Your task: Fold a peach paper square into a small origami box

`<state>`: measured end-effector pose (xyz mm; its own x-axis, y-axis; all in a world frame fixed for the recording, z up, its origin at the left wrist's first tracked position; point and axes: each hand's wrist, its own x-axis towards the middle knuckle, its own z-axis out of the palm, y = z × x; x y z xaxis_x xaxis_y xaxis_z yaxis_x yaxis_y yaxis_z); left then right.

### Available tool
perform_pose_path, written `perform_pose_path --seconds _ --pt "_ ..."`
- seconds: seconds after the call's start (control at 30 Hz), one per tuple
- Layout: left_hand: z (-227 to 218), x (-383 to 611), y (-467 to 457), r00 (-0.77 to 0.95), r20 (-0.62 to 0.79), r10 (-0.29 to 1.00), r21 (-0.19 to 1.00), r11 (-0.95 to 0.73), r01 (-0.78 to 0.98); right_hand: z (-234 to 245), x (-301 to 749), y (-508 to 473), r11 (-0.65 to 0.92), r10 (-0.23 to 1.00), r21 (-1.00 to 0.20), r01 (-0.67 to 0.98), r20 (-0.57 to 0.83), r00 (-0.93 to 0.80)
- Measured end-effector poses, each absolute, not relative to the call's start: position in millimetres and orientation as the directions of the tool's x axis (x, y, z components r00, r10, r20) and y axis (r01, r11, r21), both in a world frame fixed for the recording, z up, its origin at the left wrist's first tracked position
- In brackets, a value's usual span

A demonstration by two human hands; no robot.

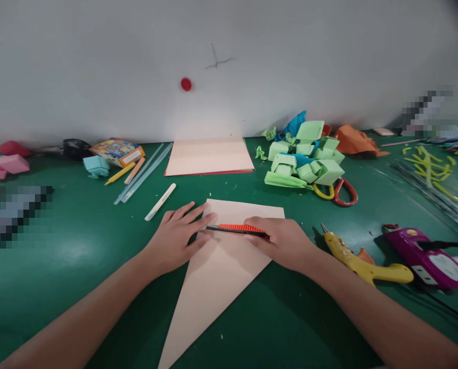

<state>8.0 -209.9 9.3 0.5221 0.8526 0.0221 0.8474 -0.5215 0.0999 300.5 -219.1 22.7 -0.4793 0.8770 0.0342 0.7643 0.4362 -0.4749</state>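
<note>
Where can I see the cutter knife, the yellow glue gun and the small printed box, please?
Cutter knife point(232, 227): head view, on its orange ridged part.
Yellow glue gun point(352, 263): head view, on its body.
Small printed box point(117, 151): head view, on its patterned face.

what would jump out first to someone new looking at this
Probably the orange-and-black cutter in the right hand, lying across the pale sheet on which the left hand's fingers rest. Next, the heap of light green paper pieces beyond the right hand, and the yellow glue gun and purple device at the right.
</note>
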Motion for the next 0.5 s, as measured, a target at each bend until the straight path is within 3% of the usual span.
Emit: perform_pose_path --seconds 0.5 --pt "6.7 8.0 -209.4 0.515 0.024 0.857 0.110 -0.514 0.851 22.9 301.0 -219.4 0.456 0.873 -0.442 0.772 0.053 -0.485"
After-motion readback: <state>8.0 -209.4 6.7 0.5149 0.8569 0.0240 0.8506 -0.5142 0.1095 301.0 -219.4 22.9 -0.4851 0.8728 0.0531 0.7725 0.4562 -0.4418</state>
